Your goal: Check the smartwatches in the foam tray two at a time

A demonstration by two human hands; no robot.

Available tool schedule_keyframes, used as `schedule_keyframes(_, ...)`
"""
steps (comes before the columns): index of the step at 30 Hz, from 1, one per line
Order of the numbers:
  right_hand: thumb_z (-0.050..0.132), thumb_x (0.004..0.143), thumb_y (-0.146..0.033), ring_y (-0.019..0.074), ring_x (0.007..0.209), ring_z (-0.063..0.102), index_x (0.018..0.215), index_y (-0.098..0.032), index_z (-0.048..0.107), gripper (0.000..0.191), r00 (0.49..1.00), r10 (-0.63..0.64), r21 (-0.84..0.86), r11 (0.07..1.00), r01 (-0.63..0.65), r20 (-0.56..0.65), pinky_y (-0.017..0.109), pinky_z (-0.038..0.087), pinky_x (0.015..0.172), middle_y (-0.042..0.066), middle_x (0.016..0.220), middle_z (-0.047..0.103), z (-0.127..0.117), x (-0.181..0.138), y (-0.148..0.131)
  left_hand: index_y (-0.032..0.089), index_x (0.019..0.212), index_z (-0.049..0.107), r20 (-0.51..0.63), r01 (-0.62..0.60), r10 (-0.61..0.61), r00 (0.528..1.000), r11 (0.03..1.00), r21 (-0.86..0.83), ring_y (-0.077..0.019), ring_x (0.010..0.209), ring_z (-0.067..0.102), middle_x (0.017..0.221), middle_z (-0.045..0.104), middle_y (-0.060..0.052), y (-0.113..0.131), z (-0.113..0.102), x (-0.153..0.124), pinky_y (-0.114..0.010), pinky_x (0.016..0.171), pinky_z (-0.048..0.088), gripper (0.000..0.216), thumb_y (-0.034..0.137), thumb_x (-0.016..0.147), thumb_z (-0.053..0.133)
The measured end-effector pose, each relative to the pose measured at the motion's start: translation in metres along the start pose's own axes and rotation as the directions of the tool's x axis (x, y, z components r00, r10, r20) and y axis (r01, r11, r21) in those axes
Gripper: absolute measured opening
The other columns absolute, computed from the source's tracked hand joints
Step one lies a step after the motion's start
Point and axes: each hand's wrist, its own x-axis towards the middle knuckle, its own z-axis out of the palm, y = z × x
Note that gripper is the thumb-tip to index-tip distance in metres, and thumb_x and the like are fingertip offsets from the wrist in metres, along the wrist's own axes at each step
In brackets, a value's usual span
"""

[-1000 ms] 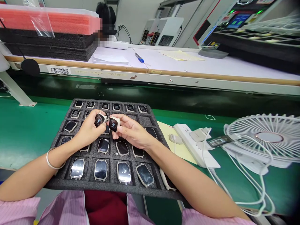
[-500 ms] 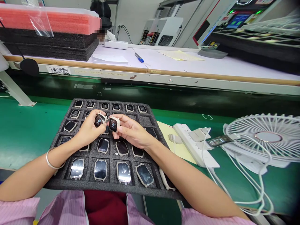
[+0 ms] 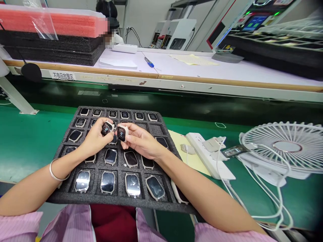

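My left hand (image 3: 97,136) is closed around a smartwatch case (image 3: 107,128) whose lit screen faces me. In my right hand (image 3: 138,138) is a second watch case (image 3: 122,133), also lit, pinched between thumb and fingers. The two watches are held side by side, a small gap apart, above a dark grey foam tray (image 3: 118,199). Rows of strapless watches lie in the tray's compartments, among them one watch (image 3: 132,184) with a shiny screen in the front row. My hands and forearms hide some compartments.
Right of the tray are a white power strip (image 3: 209,156) with plugged-in chargers and a white fan (image 3: 287,146) with looping cables. A raised shelf (image 3: 186,69) behind holds foam stacks (image 3: 50,50), a blue pen (image 3: 149,62) and papers. A person sits beyond it.
Both hands keep nearly the same pose, with the same two watches in them. The whole view has shifted very slightly.
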Motion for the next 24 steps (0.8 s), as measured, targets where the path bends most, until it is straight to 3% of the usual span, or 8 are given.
schedule_keyframes(10, 0.087, 0.081, -0.039, 0.0101, 0.071, 0.063, 0.123, -0.023, 0.059, 0.053, 1.000, -0.007, 0.004, 1.000, 0.006, 0.014, 0.023, 0.053, 0.066, -0.001, 0.095, 0.063, 0.0005, -0.0009, -0.0013, 0.019, 0.103, 0.053, 0.022, -0.008, 0.008, 1.000, 1.000, 0.008, -0.0156, 0.081, 0.055, 0.089, 0.057, 0.000, 0.0022, -0.0010, -0.0007, -0.029, 0.076, 0.046, 0.031, 0.025, 0.073, 0.062)
schedule_keyframes(16, 0.088, 0.079, -0.036, 0.0092, 0.070, 0.060, 0.119, -0.024, 0.061, 0.050, 1.000, 0.000, 0.014, 1.000, 0.000, 0.009, 0.024, 0.053, 0.067, 0.000, 0.104, 0.064, 0.0003, -0.0011, -0.0009, 0.018, 0.099, 0.057, 0.019, 0.010, -0.011, 1.000, 1.000, 0.021, -0.0169, 0.085, 0.057, 0.089, 0.059, -0.001, 0.0018, -0.0021, -0.0003, -0.030, 0.080, 0.047, 0.027, 0.024, 0.074, 0.064)
schedule_keyframes(20, 0.085, 0.081, -0.038, 0.0126, 0.072, 0.063, 0.123, -0.022, 0.061, 0.051, 0.997, 0.034, 0.056, 0.998, -0.031, -0.068, 0.026, 0.051, 0.068, 0.002, 0.097, 0.068, -0.0021, 0.0026, -0.0004, 0.017, 0.106, 0.059, 0.003, 0.180, -0.183, 0.983, 0.969, -0.168, -0.0107, 0.066, 0.052, 0.087, 0.060, 0.000, 0.0025, -0.0013, 0.0009, -0.025, 0.064, 0.043, 0.037, 0.031, 0.074, 0.074)
schedule_keyframes(24, 0.080, 0.083, -0.037, 0.0166, 0.074, 0.067, 0.124, -0.021, 0.060, 0.048, 0.986, 0.074, 0.120, 0.991, -0.056, -0.148, 0.029, 0.050, 0.069, 0.008, 0.106, 0.073, -0.0047, 0.0061, -0.0023, 0.015, 0.115, 0.059, 0.112, 0.354, -0.343, 0.933, 0.809, -0.469, -0.0083, 0.057, 0.054, 0.087, 0.066, -0.002, 0.0062, -0.0007, 0.0016, -0.023, 0.056, 0.043, 0.054, 0.041, 0.073, 0.081)
